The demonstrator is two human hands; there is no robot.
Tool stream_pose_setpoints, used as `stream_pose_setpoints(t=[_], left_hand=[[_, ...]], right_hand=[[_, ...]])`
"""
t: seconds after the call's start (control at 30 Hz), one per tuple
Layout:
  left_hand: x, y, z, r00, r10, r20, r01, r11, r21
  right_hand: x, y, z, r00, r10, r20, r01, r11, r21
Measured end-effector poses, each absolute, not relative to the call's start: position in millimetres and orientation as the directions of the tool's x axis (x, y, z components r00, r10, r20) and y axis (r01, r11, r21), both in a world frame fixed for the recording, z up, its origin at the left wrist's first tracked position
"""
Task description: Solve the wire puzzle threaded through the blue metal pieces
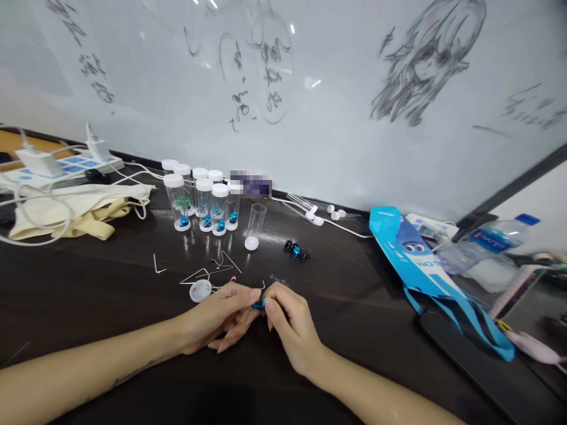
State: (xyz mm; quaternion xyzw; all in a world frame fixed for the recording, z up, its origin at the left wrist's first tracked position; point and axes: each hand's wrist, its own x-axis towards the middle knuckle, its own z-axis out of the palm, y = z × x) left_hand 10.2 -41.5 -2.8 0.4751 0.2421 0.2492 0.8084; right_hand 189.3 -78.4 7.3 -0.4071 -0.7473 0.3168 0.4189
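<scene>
Between my two hands is a small blue metallic part (258, 304), mostly covered by fingertips, so its exact kind does not show. My left hand (228, 313) pinches it with the thumb and forefinger, the other fingers curling below. From the other side, my right hand (292, 324) grips it with thumb and bent fingers. Beside my left hand lies a round white lid (201, 291) with small bits in it. Thin bent wires and L-shaped hex keys (157, 265) lie just beyond. Farther off is a small pile of black and blue parts (296, 250).
Capped clear tubes (204, 203) holding blue or green parts stand at the back left. An uncapped tube (256, 227) stands right of them. White caps (335, 212) lie by the whiteboard (319, 136). A blue bag (411, 254) and water bottle (496, 236) are at right; a cloth bag (80, 206) is left.
</scene>
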Motion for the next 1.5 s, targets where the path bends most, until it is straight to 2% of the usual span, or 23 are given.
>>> stream_pose_setpoints(t=[0.6, 0.83, 1.1, 1.3, 1.5], left_hand=[[9.7, -40.7, -4.9, 0.766, 0.621, -0.168, -0.142, 0.418, 0.897], [10.4, -40.1, -1.6, 0.751, 0.64, -0.161, -0.173, 0.426, 0.888], [9.7, -41.4, -3.1, 0.763, 0.621, -0.177, -0.138, 0.424, 0.895], [10.4, -39.7, -1.4, 0.757, 0.637, -0.145, -0.19, 0.427, 0.884], [9.7, -40.4, -4.8, 0.766, 0.625, -0.151, -0.175, 0.428, 0.886]], right_hand=[[188.6, -77.2, 3.2, -0.324, 0.883, 0.339, 0.324, 0.44, -0.838], [188.1, -78.0, 8.9, -0.305, 0.884, 0.355, 0.395, 0.457, -0.797], [189.3, -77.4, 2.8, -0.328, 0.893, 0.309, 0.352, 0.42, -0.837], [187.8, -79.3, 9.2, -0.303, 0.883, 0.358, 0.395, 0.459, -0.796], [189.3, -78.3, 5.0, -0.329, 0.879, 0.347, 0.363, 0.456, -0.812]])
